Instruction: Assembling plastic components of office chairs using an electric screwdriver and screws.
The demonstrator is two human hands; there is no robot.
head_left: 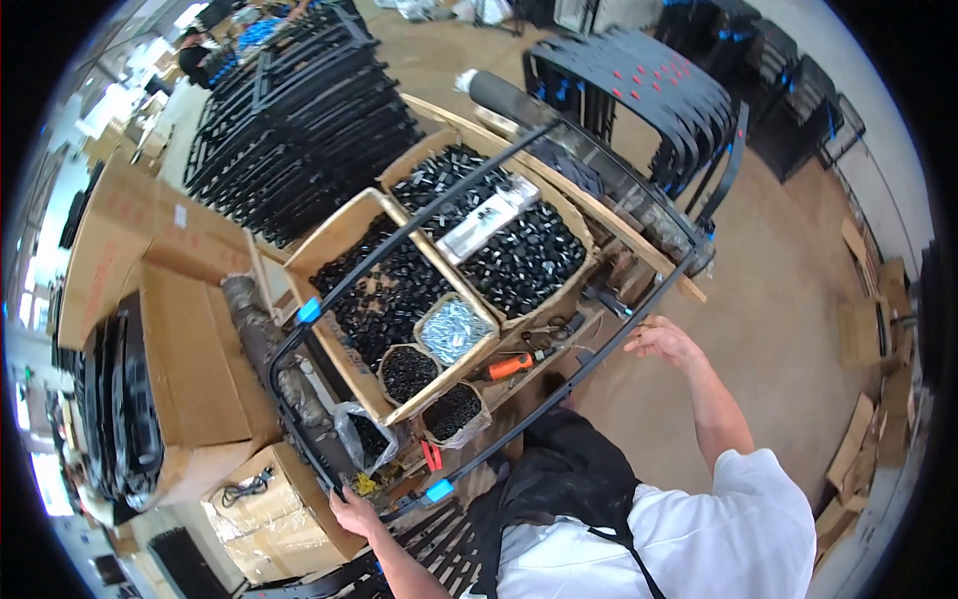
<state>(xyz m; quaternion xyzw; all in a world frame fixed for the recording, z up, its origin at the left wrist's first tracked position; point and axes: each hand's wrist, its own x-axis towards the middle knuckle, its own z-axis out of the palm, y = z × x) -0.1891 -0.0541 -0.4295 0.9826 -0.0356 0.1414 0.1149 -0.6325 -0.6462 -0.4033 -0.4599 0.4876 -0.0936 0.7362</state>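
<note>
1. While a person in a white shirt and black apron stands over a cluttered workbench, both hands hold one large black metal frame of bent tubing, shaped like a rounded rectangle.
2. Left hand: at the lower edge of the view, fingers clenched around the frame's near corner, just beside a blue clip on the tube.
3. Right hand: arm stretched forward, fingers resting on the frame's right-hand tube; whether they close fully around it cannot be told.
4. Position of the frame: it lies tilted across the top of the bench, spanning the boxes beneath it. A second blue clip sits on its left side.
5. Under the frame: two open cardboard boxes filled with small black parts, one also holding a clear packet; smaller bags of black pieces and one bag of silvery screws.
6. An orange-handled tool lies on the bench near the right hand.
7. Around the bench: stacks of similar black frames on the floor beyond, and brown cartons to the left.
</note>
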